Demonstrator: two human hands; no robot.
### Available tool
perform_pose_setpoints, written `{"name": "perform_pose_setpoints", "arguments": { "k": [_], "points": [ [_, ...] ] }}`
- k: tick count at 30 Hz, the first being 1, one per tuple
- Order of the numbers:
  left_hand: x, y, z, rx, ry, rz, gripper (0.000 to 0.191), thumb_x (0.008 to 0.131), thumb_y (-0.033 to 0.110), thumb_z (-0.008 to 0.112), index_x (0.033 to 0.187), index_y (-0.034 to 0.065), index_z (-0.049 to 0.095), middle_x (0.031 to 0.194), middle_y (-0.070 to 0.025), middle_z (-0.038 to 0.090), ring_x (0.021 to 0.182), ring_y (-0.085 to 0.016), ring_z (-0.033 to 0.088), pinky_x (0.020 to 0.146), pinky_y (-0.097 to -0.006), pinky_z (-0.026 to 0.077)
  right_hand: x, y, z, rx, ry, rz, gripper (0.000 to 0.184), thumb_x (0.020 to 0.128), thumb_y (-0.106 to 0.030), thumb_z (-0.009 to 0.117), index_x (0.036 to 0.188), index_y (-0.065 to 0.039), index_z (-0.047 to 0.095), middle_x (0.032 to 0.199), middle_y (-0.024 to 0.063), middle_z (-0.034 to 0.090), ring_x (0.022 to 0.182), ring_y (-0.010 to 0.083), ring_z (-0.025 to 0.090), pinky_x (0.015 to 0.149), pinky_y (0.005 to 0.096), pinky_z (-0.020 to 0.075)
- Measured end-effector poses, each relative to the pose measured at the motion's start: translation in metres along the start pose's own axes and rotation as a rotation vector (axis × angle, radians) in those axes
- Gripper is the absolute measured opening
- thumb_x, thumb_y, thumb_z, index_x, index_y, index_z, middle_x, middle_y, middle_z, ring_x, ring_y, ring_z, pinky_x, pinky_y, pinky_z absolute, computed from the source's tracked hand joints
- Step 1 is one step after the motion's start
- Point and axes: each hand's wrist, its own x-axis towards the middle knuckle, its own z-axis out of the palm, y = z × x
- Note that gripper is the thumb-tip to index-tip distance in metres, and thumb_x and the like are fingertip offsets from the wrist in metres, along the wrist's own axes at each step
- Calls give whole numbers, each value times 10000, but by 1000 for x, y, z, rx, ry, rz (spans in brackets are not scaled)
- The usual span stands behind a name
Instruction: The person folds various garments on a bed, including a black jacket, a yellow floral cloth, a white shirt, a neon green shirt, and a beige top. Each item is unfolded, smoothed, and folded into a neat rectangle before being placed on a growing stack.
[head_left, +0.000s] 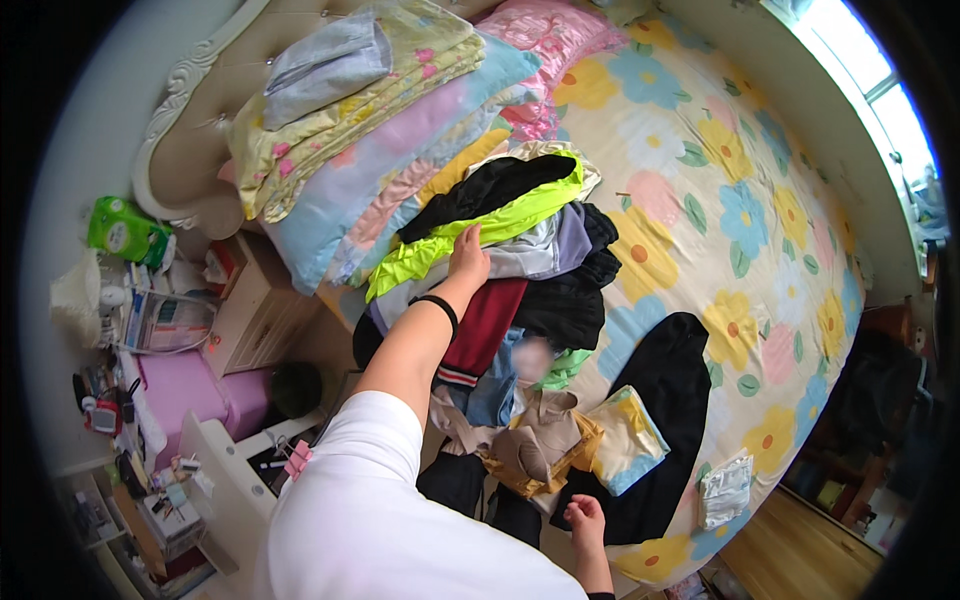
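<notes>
My left hand (469, 259) reaches into a heap of clothes on the bed, its fingertips against a neon yellow garment (517, 210). Whether they pinch the cloth is hard to see. A black garment (499, 187) lies over the neon one, with a light grey garment (525, 251) just below. Nearer me are dark red cloth with a striped band (484, 319), blue denim (491, 390) and a beige bra (544, 435). My right hand (586, 517), loosely curled and holding nothing visible, hovers beside spread black cloth (660, 420). On that cloth rests a folded yellow, white and blue cloth (630, 439).
A flowered sheet (750, 285) covers the bed. Pillows (420, 127) and folded bedding (360, 97) are stacked by the padded headboard (202, 112). A white plastic packet (726, 491) lies near the bed's edge. To the left stand a bedside cabinet (259, 315) and cluttered shelves (150, 517).
</notes>
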Motion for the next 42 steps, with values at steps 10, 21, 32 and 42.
{"name": "perform_pose_setpoints", "arguments": {
  "k": [10, 21, 32, 42],
  "points": [
    [29, 36, -4, 85, -600, -80, 531, 791, 478, 708, 1139, 84, 633, 1154, -193, 643, 1076, -358, 615, 901, -442, 487, -18, -22, 60, -143, -24, 8, 164, 895, -13, 622, 1054, -33, 589, 824, 31, 614, 692, 122, 573, 678, 263, 494],
    [-215, 120, -157, -646, -766, 540, 374, 868, 312, 678, 989, -24, 567, 961, -204, 542, 915, -363, 553, 811, -392, 466, 55, -126, 185, 412, -351, -68, 413, 989, -357, 548, 1229, -21, 560, 1121, 88, 667, 1014, 185, 634, 855, 301, 489],
    [-292, 134, -178, -1141, -974, -229, 387, 956, 153, 560, 1329, 73, 493, 1197, -74, 594, 1108, -208, 582, 955, -360, 478, -91, -227, 162, 281, -726, -96, 432, 921, -182, 577, 1317, -28, 501, 1150, 138, 649, 981, 266, 675, 833, 393, 562],
    [-268, 285, -269, -1145, -747, 415, 395, 972, 60, 519, 1360, 23, 450, 1294, -70, 548, 1223, -154, 499, 1031, -300, 397, -165, -231, 115, -610, 95, -1121, 506, 760, 0, 670, 1229, -9, 479, 1173, 186, 585, 1104, 379, 570, 884, 404, 478]
  ]
}}
